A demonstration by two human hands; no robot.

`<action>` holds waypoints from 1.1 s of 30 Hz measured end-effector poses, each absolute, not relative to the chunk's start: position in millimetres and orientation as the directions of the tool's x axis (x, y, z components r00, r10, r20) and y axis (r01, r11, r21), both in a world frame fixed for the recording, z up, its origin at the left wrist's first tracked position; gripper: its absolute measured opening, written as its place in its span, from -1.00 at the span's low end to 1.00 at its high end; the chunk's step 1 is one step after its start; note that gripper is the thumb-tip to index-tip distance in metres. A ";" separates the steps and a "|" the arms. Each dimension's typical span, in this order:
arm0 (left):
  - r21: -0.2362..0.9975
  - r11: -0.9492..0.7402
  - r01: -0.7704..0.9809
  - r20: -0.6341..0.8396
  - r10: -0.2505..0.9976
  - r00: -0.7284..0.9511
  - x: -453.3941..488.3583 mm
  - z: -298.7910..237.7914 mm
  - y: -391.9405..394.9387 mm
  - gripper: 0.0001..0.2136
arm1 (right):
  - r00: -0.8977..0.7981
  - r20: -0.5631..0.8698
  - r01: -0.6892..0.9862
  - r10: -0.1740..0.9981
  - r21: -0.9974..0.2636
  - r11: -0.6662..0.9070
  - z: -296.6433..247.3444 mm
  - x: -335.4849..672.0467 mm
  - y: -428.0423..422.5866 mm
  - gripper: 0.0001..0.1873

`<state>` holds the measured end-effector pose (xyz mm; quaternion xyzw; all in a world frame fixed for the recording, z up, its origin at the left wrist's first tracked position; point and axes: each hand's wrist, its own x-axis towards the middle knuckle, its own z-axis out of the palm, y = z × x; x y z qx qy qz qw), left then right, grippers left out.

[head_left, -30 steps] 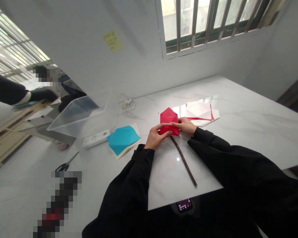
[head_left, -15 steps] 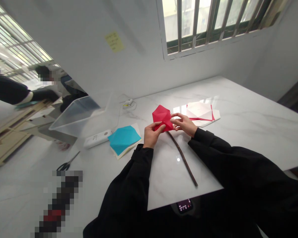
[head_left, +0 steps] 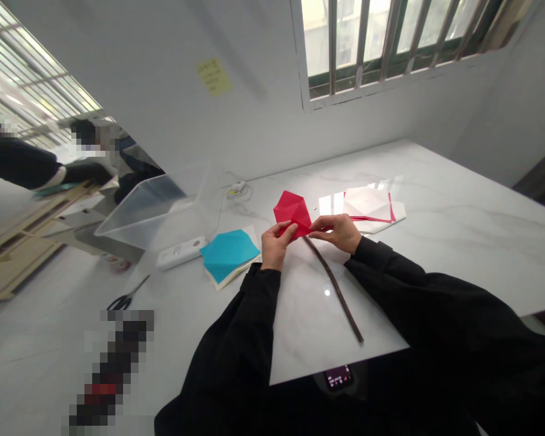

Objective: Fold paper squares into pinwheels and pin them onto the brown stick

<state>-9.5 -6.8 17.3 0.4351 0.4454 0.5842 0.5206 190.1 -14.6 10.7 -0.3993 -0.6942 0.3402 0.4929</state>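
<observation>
A creased sheet of red paper (head_left: 293,207) is held up between my two hands over the marble-patterned table. My left hand (head_left: 276,242) grips its lower left edge with thumb and fingers. On the other side, my right hand (head_left: 338,231) pinches the lower right corner. Below the paper a thin brown stick (head_left: 335,286) lies slanting toward the table's front edge; its upper end is hidden by the paper. Left of my hands sits a small stack of paper with a blue sheet (head_left: 229,255) on top. White and red sheets (head_left: 370,206) lie beyond my right hand.
A white power strip (head_left: 181,252) and a clear plastic bin (head_left: 140,212) stand to the left, with scissors (head_left: 126,297) nearer to me. A yellow note (head_left: 214,77) is on the wall. Two other people are at the far left, by a wooden rack (head_left: 31,242).
My right hand's fingers have closed from a looser, spread hold into a pinch at the red paper's corner. The paper has shifted slightly left in view. The stick lies as before.
</observation>
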 end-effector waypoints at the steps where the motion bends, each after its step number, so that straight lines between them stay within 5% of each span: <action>1: 0.974 -0.065 -0.218 0.048 0.995 -0.084 -9.5 17.6 -7.0 -0.54 | -0.188 0.413 0.235 0.891 -0.862 0.449 10.5 189.4 -15.1 -0.65; 17: 0.970 -0.244 -0.001 0.244 0.967 -0.071 -10.6 23.9 -10.5 -0.59 | -0.156 0.240 -0.030 0.958 -0.971 0.239 9.6 173.1 -20.3 -0.56; 28: 0.981 -0.159 -0.111 0.149 0.985 -0.091 -9.8 16.5 -7.4 0.04 | -0.158 0.254 0.010 0.954 -0.966 0.259 5.4 171.3 -21.4 -0.60; 33: 0.978 -0.110 -0.177 0.103 0.994 -0.046 -10.9 14.1 -5.3 -0.27 | -0.142 0.270 0.055 0.952 -0.958 0.280 7.1 167.7 -26.0 -0.64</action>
